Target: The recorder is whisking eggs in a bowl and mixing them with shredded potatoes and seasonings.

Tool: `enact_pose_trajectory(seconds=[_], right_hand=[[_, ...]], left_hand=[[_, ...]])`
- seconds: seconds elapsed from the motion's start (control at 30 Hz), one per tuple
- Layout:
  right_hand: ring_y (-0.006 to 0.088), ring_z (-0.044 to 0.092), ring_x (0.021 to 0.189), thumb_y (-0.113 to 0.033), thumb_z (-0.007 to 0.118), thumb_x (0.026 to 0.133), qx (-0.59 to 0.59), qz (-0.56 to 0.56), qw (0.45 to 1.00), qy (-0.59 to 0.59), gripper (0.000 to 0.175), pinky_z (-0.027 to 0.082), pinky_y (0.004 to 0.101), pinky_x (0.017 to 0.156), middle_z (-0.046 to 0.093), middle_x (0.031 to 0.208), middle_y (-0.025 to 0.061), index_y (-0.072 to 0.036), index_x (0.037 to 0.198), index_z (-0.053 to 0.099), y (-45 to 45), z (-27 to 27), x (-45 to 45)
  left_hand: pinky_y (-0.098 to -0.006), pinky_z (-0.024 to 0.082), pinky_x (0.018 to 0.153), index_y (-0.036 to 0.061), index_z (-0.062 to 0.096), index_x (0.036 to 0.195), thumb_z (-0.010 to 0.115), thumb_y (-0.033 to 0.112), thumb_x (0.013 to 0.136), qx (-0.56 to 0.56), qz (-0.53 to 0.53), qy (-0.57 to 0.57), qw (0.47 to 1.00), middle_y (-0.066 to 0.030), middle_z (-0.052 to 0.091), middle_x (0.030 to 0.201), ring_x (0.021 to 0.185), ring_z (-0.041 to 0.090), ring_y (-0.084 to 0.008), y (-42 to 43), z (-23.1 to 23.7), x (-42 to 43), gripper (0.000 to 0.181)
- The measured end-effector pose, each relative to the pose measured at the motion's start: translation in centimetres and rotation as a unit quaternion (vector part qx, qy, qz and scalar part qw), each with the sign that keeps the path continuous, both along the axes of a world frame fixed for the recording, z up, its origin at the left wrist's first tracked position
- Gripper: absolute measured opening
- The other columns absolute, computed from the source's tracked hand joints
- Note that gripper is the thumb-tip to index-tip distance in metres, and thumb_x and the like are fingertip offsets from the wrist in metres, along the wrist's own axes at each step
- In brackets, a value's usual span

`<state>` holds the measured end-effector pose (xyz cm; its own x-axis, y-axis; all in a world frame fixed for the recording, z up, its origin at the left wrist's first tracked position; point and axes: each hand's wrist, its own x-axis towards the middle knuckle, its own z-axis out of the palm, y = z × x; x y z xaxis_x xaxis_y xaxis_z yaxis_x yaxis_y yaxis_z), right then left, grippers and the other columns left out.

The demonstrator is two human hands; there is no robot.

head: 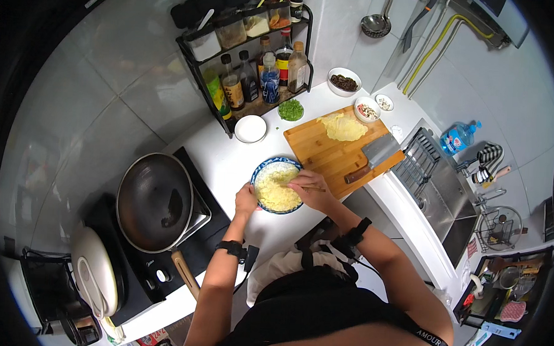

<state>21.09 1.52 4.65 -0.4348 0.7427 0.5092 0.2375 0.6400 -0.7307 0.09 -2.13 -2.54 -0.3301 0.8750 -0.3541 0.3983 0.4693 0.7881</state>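
Observation:
My left hand [246, 199] grips the left side of a white bowl with a blue-patterned rim [269, 162] on the white counter. Inside lies a pale yellow, crumbly mixture [278, 196], with some whiter powder or grains toward the far side. Wooden chopsticks [314, 189] are pinched in my right hand [318, 199] at the bowl's right edge, their tips down in the mixture. Just beyond, a wooden cutting board [313, 149] bears a flat, pale yellow, wrinkled sheet of food [344, 128] and a cleaver [381, 152].
A wok [153, 200] sits on the cooktop at left, its handle [184, 273] pointing toward me. Behind stand a spice rack [252, 111], a white dish [250, 129], chopped greens [291, 110] and small bowls of ingredients [367, 109]. The sink [447, 196] is at right.

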Motion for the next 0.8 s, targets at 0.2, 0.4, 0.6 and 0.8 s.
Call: enact_pose_trajectory(seconds=[0.2, 0.4, 0.6, 0.8], right_hand=[[0.0244, 0.058, 0.065, -0.002, 0.066, 0.072, 0.009, -0.006, 0.997, -0.074, 0.003, 0.046, 0.0306, 0.057, 0.061, 0.075, 0.0095, -0.002, 0.073, 0.064, 2.1, -2.2, 1.4], [0.0200, 0.056, 0.063, 0.002, 0.065, 0.073, -0.054, -0.057, 0.994, 0.076, 0.006, 0.044, 0.0286, 0.057, 0.060, 0.074, 0.0080, -0.002, 0.070, 0.062, 2.6, -1.2, 0.8], [0.0196, 0.057, 0.063, -0.003, 0.068, 0.073, -0.042, -0.027, 0.999, 0.016, 0.008, 0.044, 0.0286, 0.056, 0.056, 0.068, 0.0087, -0.001, 0.072, 0.060, 2.3, -1.6, -1.1], [0.0262, 0.056, 0.065, -0.008, 0.065, 0.075, -0.047, 0.011, 0.999, 0.023, 0.009, 0.046, 0.0314, 0.058, 0.058, 0.068, 0.0089, -0.003, 0.069, 0.060, 1.5, -2.0, -2.5]], left_hand=[[-0.0405, 0.050, 0.069, 0.0043, 0.059, 0.102, 0.037, 0.022, 0.093, -0.012, 0.005, -0.044, 0.999, -0.0194, 0.064, 0.081, 0.072, 0.063, -0.0334, 0.0, 0.2, 0.1, 0.030], [-0.0410, 0.048, 0.073, 0.0036, 0.059, 0.100, 0.037, 0.023, 0.093, 0.030, -0.007, 0.017, 0.999, -0.0194, 0.063, 0.083, 0.076, 0.062, -0.0342, -0.2, -3.6, -1.7, 0.030], [-0.0380, 0.051, 0.064, 0.0026, 0.058, 0.101, 0.036, 0.021, 0.094, 0.023, -0.015, 0.013, 1.000, -0.0196, 0.063, 0.081, 0.068, 0.063, -0.0315, -0.3, -0.1, -0.3, 0.029], [-0.0408, 0.048, 0.073, 0.0049, 0.059, 0.102, 0.036, 0.022, 0.093, 0.044, -0.034, 0.082, 0.995, -0.0194, 0.064, 0.084, 0.076, 0.062, -0.0337, -0.2, -1.5, -0.9, 0.029]])
